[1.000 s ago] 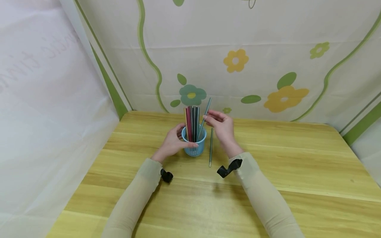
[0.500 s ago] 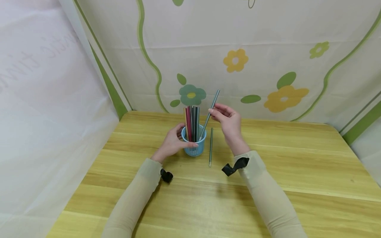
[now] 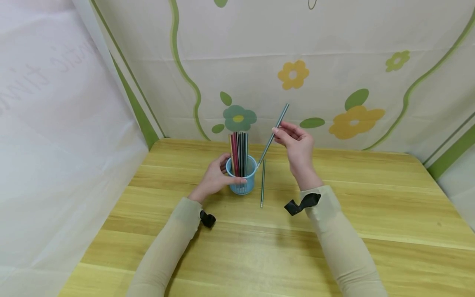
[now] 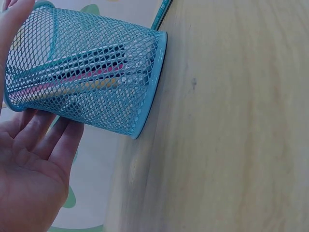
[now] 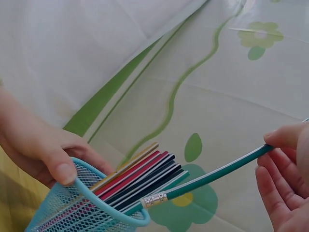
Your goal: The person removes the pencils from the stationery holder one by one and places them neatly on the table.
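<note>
Floral cloth (image 3: 334,33) backs the wood-grain table (image 3: 230,255) in the head view, where, near the centre, my left hand (image 3: 214,177) grips the blue mesh pencil cup (image 3: 249,185) and my right hand (image 3: 299,150) pinches a teal pencil (image 3: 266,148), now drawn up rightward to the rim, so seemingly almost out, above a green pencil (image 3: 262,184) lying alongside. Upper left in the left wrist view, bundled pencils (image 4: 96,72) show through the mesh. Low in the right wrist view, the teal pencil's metal ferrule (image 5: 154,199) meets the rim.
</note>
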{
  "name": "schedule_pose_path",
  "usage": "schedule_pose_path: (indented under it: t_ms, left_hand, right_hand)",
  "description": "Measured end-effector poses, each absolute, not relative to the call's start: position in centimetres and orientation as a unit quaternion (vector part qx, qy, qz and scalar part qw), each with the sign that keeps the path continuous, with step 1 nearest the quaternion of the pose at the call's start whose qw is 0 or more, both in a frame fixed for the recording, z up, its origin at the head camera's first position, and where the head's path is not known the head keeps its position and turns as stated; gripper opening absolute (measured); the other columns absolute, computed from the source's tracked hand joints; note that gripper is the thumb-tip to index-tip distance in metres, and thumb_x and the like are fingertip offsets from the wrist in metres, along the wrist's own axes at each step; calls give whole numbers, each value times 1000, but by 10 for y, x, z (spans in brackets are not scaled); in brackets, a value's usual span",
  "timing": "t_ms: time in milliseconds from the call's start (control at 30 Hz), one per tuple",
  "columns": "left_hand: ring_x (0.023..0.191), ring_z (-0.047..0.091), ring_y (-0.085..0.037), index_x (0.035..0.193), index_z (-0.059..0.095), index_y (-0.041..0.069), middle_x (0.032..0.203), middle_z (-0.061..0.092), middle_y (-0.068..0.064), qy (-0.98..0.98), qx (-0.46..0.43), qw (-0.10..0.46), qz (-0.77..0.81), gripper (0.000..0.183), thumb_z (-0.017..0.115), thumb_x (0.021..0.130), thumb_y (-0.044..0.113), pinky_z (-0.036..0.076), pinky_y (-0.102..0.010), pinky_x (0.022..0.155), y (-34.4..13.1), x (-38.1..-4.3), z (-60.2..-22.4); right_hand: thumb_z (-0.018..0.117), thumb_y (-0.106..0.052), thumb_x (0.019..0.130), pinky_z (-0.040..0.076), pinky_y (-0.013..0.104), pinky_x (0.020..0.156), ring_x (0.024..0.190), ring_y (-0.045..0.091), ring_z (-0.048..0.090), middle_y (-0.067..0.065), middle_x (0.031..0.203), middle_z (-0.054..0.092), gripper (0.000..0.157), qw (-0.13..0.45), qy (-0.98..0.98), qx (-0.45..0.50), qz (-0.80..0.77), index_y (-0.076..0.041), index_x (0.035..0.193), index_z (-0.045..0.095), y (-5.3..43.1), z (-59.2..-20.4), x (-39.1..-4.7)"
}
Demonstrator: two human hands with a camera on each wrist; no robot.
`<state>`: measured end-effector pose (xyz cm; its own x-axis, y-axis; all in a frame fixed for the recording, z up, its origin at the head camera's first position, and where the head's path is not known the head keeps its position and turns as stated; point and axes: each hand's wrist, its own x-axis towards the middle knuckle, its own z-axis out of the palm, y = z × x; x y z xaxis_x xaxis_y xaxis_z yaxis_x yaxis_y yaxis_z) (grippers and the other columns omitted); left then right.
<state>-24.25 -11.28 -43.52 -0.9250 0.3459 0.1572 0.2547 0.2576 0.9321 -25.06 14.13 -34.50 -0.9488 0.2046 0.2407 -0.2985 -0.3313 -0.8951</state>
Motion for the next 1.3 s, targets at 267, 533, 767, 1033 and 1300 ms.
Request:
schedule_pose_path:
  t_ms: [267, 533, 767, 1033, 1300]
  left_hand:
    - [114, 62, -20, 138, 53, 15, 126, 62, -2, 795, 188, 38, 575, 77, 95, 73, 24, 47, -40, 103, -114, -243, -436]
    - [114, 61, -20, 137, 53, 15, 126, 62, -1, 796, 183, 39, 576, 77, 95, 73, 24, 47, -39, 103, -113, -242, -435]
    - [116, 61, -20, 138, 53, 15, 127, 62, -1, 796, 183, 39, 576, 78, 95, 74, 26, 46, -40, 104, -113, -242, -435]
    - [117, 60, -20, 140, 52, 15, 129, 62, -1, 791, 182, 41, 582, 81, 95, 73, 26, 46, -40, 104, -112, -243, -435]
    - [119, 59, -19, 141, 51, 16, 130, 61, 0, 790, 179, 43, 585, 81, 95, 73, 27, 45, -40, 106, -111, -243, -436]
  right_hand:
    - [85, -6, 83, 60, 29, 77, 79, 19, 71, 11, 96, 70, 36, 143, -557, 38, 817, 6, 114, 71, 152, -345, -251]
    - [86, -9, 83, 60, 33, 78, 82, 19, 72, 10, 98, 71, 33, 134, -566, 19, 813, 1, 112, 73, 161, -347, -249]
    - [87, -13, 82, 60, 32, 76, 82, 20, 72, 11, 100, 72, 36, 131, -583, 5, 802, 0, 113, 73, 168, -349, -247]
    - [86, -15, 84, 60, 33, 78, 82, 19, 72, 10, 100, 73, 39, 122, -603, 1, 788, 2, 116, 71, 176, -355, -249]
    - [86, -16, 85, 60, 34, 78, 81, 18, 72, 9, 98, 74, 39, 106, -628, -4, 771, 2, 116, 71, 182, -367, -249]
